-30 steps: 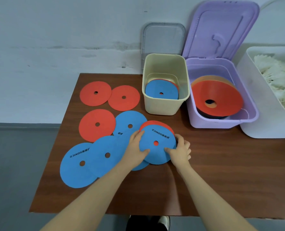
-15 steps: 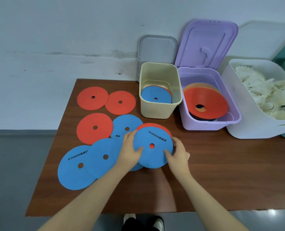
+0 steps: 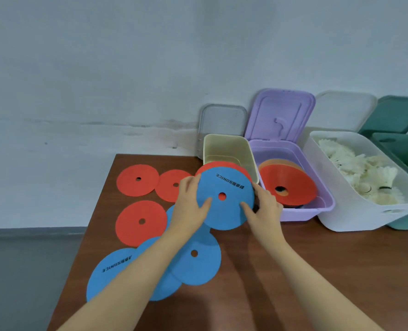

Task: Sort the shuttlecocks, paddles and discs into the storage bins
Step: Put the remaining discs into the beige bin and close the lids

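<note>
Two hands, left hand and right hand, grip a blue disc over a red one, perhaps more, just before the cream bin. Shuttlecocks binned; six-odd discs lie left of it.

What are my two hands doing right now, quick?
Left hand: closed on the left edge of the blue disc, red disc behind it.
Right hand: closed on the blue disc's right edge.

discs blue, red; bins: cream | purple | white
</note>
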Demonstrator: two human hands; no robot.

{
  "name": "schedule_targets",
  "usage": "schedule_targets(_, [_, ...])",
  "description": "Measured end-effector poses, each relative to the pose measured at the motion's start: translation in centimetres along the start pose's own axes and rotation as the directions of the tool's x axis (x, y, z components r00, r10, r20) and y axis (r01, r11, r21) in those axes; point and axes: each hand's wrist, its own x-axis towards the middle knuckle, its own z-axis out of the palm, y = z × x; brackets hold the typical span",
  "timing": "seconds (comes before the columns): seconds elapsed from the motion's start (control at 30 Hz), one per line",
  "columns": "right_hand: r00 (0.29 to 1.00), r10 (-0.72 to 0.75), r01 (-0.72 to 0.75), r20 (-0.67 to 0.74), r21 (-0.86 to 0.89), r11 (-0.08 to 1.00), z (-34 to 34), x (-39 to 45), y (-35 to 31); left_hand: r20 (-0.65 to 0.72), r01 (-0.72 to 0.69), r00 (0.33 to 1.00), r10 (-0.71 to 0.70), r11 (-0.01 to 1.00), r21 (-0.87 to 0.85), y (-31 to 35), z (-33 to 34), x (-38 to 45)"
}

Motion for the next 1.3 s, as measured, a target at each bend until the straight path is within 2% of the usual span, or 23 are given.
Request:
schedule_targets(0.2, [1.0,-0.018,0.016,-0.019,-0.08,0.997,-0.2,4.5,1.1,0.038,-0.08,0.996,0.075,0.987,0.14,0.6,0.9,5.3])
schedule_targets(0.4, [0.999,-0.036,0.036,0.001,-0.085,0.996,0.9,10.7,2.8,0.125,-0.048,0.992,0.021,0.976,0.215,0.0,2.9,11.4])
schedule_targets(0.57, [0.996,0.057,-0.046,0.07,-0.143,0.989,3.7,14.8,5.3,0.195,0.003,0.978,-0.069,0.947,0.32,-1.9,5.2,15.1])
schedule_targets(0.67, [0.98,0.153,-0.114,0.126,-0.274,0.955,5.8,16.0,6.3,0.299,-0.032,0.942,-0.152,0.848,0.53,-3.4,6.5,16.3])
schedule_targets(0.77, [0.984,0.115,-0.06,0.136,-0.356,0.932,6.8,16.2,6.7,0.371,-0.162,0.917,-0.145,0.715,0.68,-4.4,7.5,16.4])
schedule_targets(0.93, [0.979,0.101,-0.025,0.179,-0.387,0.922,6.4,15.8,6.7,0.309,-0.147,0.946,-0.095,0.725,0.673,-4.5,7.3,15.8])
schedule_targets(1.07, [0.978,0.08,-0.011,0.191,-0.339,0.941,5.5,14.4,5.9,0.283,-0.128,0.956,-0.073,0.765,0.631,-4.1,5.7,14.4])
schedule_targets(1.3, [0.98,-0.139,0.162,0.144,-0.168,0.972,4.6,8.0,2.8,0.287,-0.088,0.951,-0.118,0.785,0.613,-4.2,1.2,8.8])
